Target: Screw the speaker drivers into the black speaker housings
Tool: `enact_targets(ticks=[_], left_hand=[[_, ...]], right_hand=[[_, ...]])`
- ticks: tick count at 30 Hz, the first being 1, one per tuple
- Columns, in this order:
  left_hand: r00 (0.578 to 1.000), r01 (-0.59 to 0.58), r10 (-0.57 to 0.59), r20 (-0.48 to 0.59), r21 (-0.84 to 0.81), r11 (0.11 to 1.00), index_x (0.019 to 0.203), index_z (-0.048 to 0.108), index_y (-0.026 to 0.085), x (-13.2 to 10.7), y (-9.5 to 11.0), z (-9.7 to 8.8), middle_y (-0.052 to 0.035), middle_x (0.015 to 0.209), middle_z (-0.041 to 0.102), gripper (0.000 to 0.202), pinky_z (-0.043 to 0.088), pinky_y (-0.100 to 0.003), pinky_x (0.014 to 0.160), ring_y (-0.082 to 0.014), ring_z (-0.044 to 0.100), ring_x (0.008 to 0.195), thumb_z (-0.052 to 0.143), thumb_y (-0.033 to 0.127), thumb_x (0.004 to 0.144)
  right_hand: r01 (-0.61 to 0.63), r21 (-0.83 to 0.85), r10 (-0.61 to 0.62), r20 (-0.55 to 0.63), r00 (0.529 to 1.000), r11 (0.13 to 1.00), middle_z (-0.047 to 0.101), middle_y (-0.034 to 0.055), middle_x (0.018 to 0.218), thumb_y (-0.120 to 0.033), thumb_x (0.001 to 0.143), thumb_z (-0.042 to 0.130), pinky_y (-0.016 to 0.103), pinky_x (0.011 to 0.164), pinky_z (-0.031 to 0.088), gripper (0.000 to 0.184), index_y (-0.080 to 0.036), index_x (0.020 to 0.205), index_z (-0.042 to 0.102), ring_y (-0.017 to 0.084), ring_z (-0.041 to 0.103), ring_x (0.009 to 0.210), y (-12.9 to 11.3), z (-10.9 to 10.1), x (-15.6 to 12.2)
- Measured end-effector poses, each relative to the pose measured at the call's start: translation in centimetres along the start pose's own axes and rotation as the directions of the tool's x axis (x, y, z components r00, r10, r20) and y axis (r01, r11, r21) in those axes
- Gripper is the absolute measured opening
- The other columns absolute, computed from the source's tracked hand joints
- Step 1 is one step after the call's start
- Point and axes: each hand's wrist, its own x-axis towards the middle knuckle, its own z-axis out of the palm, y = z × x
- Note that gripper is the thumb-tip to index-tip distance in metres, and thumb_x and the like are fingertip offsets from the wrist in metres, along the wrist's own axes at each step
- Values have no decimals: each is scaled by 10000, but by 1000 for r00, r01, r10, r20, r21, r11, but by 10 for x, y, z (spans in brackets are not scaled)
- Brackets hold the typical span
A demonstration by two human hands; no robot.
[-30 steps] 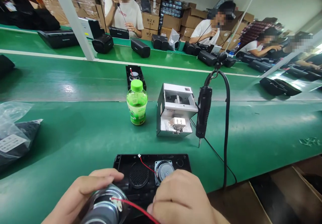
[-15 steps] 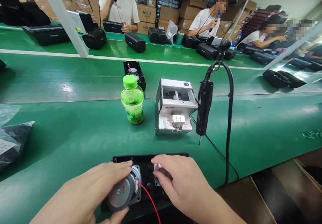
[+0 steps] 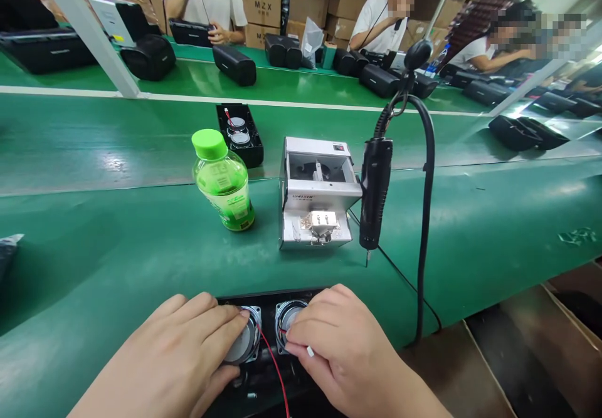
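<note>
A black speaker housing (image 3: pixel 268 368) lies on the green bench at the near edge. My left hand (image 3: pixel 183 355) is wrapped round a round metal speaker driver (image 3: pixel 242 343) and presses it into the housing's left side. A red wire (image 3: pixel 273 368) runs down from that driver. My right hand (image 3: pixel 338 349) rests on a second speaker driver (image 3: pixel 286 318) seated beside the first, its fingertips pinching the white connector (image 3: pixel 309 351) of a wire.
Behind the housing stand a green drink bottle (image 3: pixel 223 183), a grey screw feeder box (image 3: pixel 317 195) and a hanging electric screwdriver (image 3: pixel 374 195) with its black cable. A black tray with speaker drivers (image 3: pixel 239 133) sits on the conveyor belt. Other people work at the far bench.
My left hand has lowered the speaker driver from a tilted hold into the housing beside the other one. My right hand has slid down over the right driver. The view has shifted left.
</note>
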Motion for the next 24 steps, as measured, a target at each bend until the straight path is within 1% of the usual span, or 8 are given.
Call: enact_targets(ticks=[2,6,12,17,19,24], left_hand=[[1000,10,-10,-8,-7,1000,1396,836,304,0,2,2,-40,1278,980,241,497,-474,898,-313,821,1060,740,315,1175],[1000,25,-26,-10,-33,999,1422,835,288,0,5,4,-32,1294,982,265,506,-475,906,-294,827,1056,754,286,1170],[999,41,-42,-3,-67,997,1477,834,318,-4,3,6,-19,1323,983,326,514,-458,906,-293,833,1069,783,289,1157],[999,43,-42,22,-70,997,1510,829,321,-5,4,6,-25,1372,980,363,523,-455,924,-300,840,1101,795,282,1151],[998,50,-48,32,-63,997,1541,821,324,-7,5,5,-20,1394,978,402,535,-457,937,-303,845,1125,802,269,1143],[997,43,-39,62,-72,996,1693,767,345,-11,4,-3,-21,1473,963,542,579,-449,1024,-311,861,1220,772,277,1156]], right_hand=[[-10,12,10,7,1000,1000,923,-38,1017,-133,1175,775,442,833,480,136,-257,1120,773,188,761,914,0,0,0],[-9,26,8,24,1000,1000,928,-48,1030,-141,1182,778,438,831,467,131,-257,1122,769,183,766,915,1,-1,0],[-5,38,4,25,1000,999,918,-42,1002,-148,1187,763,430,823,448,134,-258,1111,759,189,760,896,2,-1,1],[-17,35,16,30,999,999,910,-73,1015,-146,1178,774,422,825,452,136,-261,1107,752,168,736,905,1,-1,1],[-26,33,25,32,999,999,911,-77,1019,-153,1177,779,419,820,447,136,-258,1097,748,167,731,910,0,-2,3],[-42,28,41,25,999,999,917,-74,1012,-167,1191,785,418,811,438,142,-257,1086,755,168,745,914,0,-4,5]])
